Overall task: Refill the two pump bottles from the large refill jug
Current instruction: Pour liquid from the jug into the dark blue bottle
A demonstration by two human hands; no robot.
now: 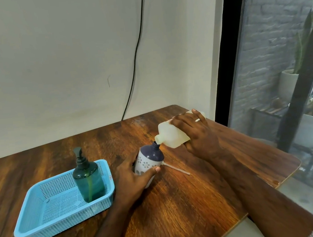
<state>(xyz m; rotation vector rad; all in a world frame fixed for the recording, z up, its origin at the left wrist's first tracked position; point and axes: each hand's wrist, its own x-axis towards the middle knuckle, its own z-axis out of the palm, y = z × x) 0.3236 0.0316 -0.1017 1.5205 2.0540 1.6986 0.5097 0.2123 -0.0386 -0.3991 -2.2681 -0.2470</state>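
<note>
Head view: on the desk, a white, flower-patterned pump bottle with a navy top is gripped, uncapped, by the left hand. Beyond, a translucent pale refill jug is clasped by the right hand, tilted, spout at the bottle's neck.

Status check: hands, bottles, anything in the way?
Left hand grips white flowered bottle. Right hand tips translucent refill jug at its neck. Green pump bottle waits in blue basket.
</note>
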